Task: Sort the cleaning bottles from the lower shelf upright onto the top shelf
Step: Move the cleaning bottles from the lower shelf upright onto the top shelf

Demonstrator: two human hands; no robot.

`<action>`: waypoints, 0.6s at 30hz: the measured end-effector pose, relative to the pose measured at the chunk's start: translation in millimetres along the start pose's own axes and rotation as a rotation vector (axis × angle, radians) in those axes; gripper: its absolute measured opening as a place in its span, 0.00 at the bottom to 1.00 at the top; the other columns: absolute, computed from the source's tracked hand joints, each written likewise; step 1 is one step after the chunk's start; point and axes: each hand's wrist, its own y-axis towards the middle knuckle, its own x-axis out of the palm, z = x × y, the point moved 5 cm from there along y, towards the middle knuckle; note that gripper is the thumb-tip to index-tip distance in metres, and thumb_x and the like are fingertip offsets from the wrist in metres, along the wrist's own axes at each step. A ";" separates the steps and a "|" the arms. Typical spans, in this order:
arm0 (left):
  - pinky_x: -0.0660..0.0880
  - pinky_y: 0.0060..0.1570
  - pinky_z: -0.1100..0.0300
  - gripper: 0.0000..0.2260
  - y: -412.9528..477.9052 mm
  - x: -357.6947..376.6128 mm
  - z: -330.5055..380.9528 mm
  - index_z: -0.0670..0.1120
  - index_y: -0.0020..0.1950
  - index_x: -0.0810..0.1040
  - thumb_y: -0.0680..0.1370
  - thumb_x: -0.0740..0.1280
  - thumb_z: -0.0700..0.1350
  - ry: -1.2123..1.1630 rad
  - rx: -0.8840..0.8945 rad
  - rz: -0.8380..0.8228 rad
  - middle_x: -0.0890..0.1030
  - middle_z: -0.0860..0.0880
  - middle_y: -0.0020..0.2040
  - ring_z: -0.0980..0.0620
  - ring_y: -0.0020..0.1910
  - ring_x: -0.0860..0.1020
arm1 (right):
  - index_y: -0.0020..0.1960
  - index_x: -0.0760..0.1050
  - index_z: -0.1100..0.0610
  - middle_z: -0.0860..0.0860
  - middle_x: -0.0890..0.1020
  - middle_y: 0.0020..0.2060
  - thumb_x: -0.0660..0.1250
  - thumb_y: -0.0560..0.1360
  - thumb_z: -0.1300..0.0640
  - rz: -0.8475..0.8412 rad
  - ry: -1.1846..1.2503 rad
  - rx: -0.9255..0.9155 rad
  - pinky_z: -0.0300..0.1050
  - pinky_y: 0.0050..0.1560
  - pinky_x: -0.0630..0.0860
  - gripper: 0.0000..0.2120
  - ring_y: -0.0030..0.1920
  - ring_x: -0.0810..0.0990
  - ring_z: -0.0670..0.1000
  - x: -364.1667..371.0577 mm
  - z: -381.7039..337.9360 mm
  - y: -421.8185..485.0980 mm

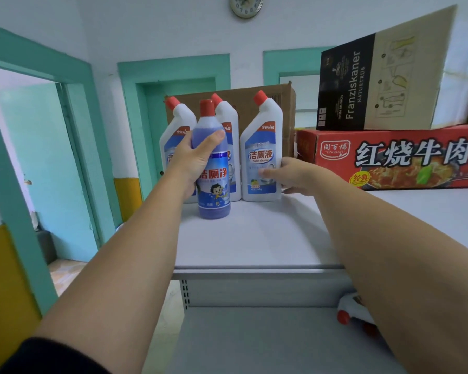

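Top shelf (254, 238): 3 white bottles (229, 117) upright. My left hand (195, 160) fingers grip the blue bottle (214, 184), upright, base at shelf. Right hand (295, 176) fingers hold the rightmost white bottle (260, 147). Min. 1 fallen bottle (351, 309) left on the lower shelf (254, 341).

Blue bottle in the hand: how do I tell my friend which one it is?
Look at the top shelf, at its left end in front of the brown box. Four red-capped bottles are there. Three white bottles have bent necks; the blue bottle, in the left hand, is straight, see-through blue, with a cartoon kid.
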 end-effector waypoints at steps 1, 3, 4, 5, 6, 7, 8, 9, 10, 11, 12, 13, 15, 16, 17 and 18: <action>0.82 0.53 0.42 0.21 -1.4 0.8 1.0 0.50 0.63 0.77 0.74 0.74 0.57 -0.002 0.001 0.000 0.86 0.46 0.53 0.45 0.50 0.86 | 0.63 0.74 0.53 0.50 0.80 0.57 0.70 0.79 0.49 -0.005 -0.186 0.008 0.53 0.62 0.76 0.16 0.58 0.79 0.55 -4.2 3.7 -3.5; 0.82 0.53 0.42 0.21 -4.7 4.8 3.6 0.50 0.62 0.77 0.73 0.75 0.58 -0.001 0.006 -0.012 0.86 0.46 0.52 0.45 0.50 0.86 | 0.65 0.76 0.57 0.53 0.80 0.58 0.66 0.81 0.49 0.007 -0.577 -0.011 0.49 0.58 0.76 0.17 0.56 0.78 0.56 -12.0 10.2 -12.9; 0.82 0.53 0.42 0.21 -6.9 8.7 5.2 0.51 0.61 0.77 0.72 0.75 0.59 0.001 0.007 -0.023 0.86 0.46 0.52 0.45 0.50 0.86 | 0.65 0.77 0.58 0.54 0.81 0.58 0.64 0.81 0.49 0.024 -0.741 -0.014 0.48 0.57 0.76 0.17 0.55 0.79 0.56 -15.5 13.1 -20.6; 0.82 0.53 0.44 0.20 -9.6 13.8 6.9 0.52 0.60 0.77 0.72 0.75 0.59 0.000 0.009 -0.039 0.86 0.47 0.51 0.46 0.50 0.86 | 0.64 0.78 0.59 0.55 0.81 0.57 0.63 0.81 0.50 0.026 -0.864 -0.010 0.49 0.56 0.77 0.17 0.54 0.80 0.57 -18.7 16.8 -28.8; 0.83 0.51 0.46 0.19 -13.3 20.2 9.4 0.52 0.59 0.77 0.73 0.75 0.58 -0.008 0.012 -0.061 0.86 0.48 0.49 0.47 0.49 0.86 | 0.63 0.78 0.58 0.56 0.81 0.57 0.63 0.81 0.50 0.022 -0.944 -0.003 0.50 0.56 0.78 0.16 0.54 0.80 0.58 -22.6 20.9 -37.6; 0.83 0.49 0.48 0.18 -16.3 27.9 11.6 0.53 0.59 0.77 0.73 0.74 0.57 -0.017 0.021 -0.095 0.86 0.49 0.49 0.48 0.48 0.86 | 0.64 0.78 0.57 0.56 0.81 0.58 0.63 0.81 0.50 0.017 -0.993 0.008 0.51 0.58 0.77 0.16 0.55 0.79 0.59 -26.8 24.2 -47.8; 0.83 0.47 0.50 0.17 -20.2 37.1 14.3 0.52 0.59 0.77 0.74 0.74 0.56 -0.025 0.031 -0.134 0.85 0.49 0.48 0.48 0.48 0.85 | 0.66 0.77 0.56 0.56 0.80 0.60 0.63 0.81 0.50 0.012 -1.022 0.019 0.52 0.60 0.77 0.17 0.58 0.78 0.60 -32.1 27.6 -58.4; 0.83 0.46 0.50 0.16 -23.6 46.3 15.9 0.52 0.60 0.77 0.75 0.73 0.54 -0.033 0.037 -0.171 0.85 0.48 0.49 0.48 0.48 0.85 | 0.67 0.77 0.56 0.56 0.79 0.62 0.62 0.81 0.49 0.014 -1.044 0.024 0.53 0.62 0.75 0.18 0.61 0.77 0.60 -38.5 30.4 -69.0; 0.83 0.46 0.50 0.15 -28.2 56.1 18.4 0.50 0.59 0.77 0.76 0.73 0.53 -0.046 0.036 -0.201 0.85 0.47 0.50 0.46 0.49 0.85 | 0.68 0.76 0.55 0.56 0.78 0.63 0.61 0.82 0.50 0.022 -1.057 0.033 0.53 0.63 0.74 0.18 0.62 0.76 0.61 -45.9 33.6 -78.8; 0.83 0.47 0.48 0.15 -31.7 65.6 20.2 0.49 0.59 0.78 0.76 0.73 0.52 -0.059 0.032 -0.226 0.85 0.46 0.50 0.45 0.49 0.85 | 0.68 0.76 0.56 0.56 0.78 0.64 0.61 0.82 0.50 0.032 -1.067 0.044 0.52 0.64 0.74 0.18 0.63 0.76 0.61 -54.2 36.3 -88.4; 0.83 0.48 0.47 0.15 -35.3 75.7 22.5 0.48 0.58 0.78 0.75 0.74 0.52 -0.067 0.028 -0.244 0.85 0.45 0.49 0.44 0.48 0.85 | 0.68 0.76 0.56 0.56 0.78 0.65 0.61 0.82 0.50 0.045 -1.072 0.059 0.52 0.64 0.74 0.18 0.64 0.76 0.60 -63.1 39.4 -97.8; 0.83 0.48 0.48 0.15 -38.5 86.5 24.8 0.47 0.57 0.78 0.75 0.74 0.52 -0.068 0.029 -0.257 0.85 0.45 0.47 0.44 0.46 0.85 | 0.68 0.77 0.56 0.56 0.78 0.65 0.61 0.82 0.49 0.059 -1.075 0.070 0.52 0.65 0.74 0.19 0.64 0.76 0.60 -72.3 42.5 -107.7; 0.82 0.44 0.52 0.12 -46.6 111.7 31.8 0.46 0.55 0.78 0.76 0.74 0.51 -0.078 0.033 -0.292 0.84 0.47 0.42 0.48 0.42 0.84 | 0.68 0.77 0.57 0.56 0.78 0.66 0.60 0.83 0.49 0.088 -1.072 0.107 0.52 0.65 0.73 0.19 0.65 0.75 0.60 -92.2 50.5 -129.0; 0.82 0.43 0.53 0.12 -51.1 126.5 34.9 0.45 0.55 0.78 0.76 0.73 0.50 -0.090 0.032 -0.318 0.84 0.47 0.41 0.49 0.40 0.84 | 0.68 0.77 0.58 0.57 0.78 0.66 0.60 0.83 0.50 0.104 -1.067 0.127 0.52 0.65 0.73 0.19 0.65 0.76 0.60 -103.3 55.8 -140.3; 0.82 0.43 0.53 0.13 -55.5 142.2 37.1 0.45 0.55 0.78 0.76 0.74 0.50 -0.103 0.028 -0.349 0.84 0.46 0.42 0.49 0.41 0.84 | 0.67 0.77 0.58 0.57 0.79 0.65 0.60 0.82 0.50 0.122 -1.064 0.141 0.52 0.65 0.74 0.19 0.64 0.76 0.60 -114.7 61.1 -151.9; 0.82 0.44 0.52 0.14 -60.1 158.5 38.8 0.44 0.55 0.78 0.76 0.74 0.51 -0.111 0.021 -0.379 0.84 0.46 0.43 0.48 0.41 0.84 | 0.67 0.77 0.58 0.57 0.79 0.64 0.61 0.82 0.51 0.147 -1.057 0.157 0.52 0.64 0.74 0.18 0.63 0.77 0.60 -127.1 67.2 -162.9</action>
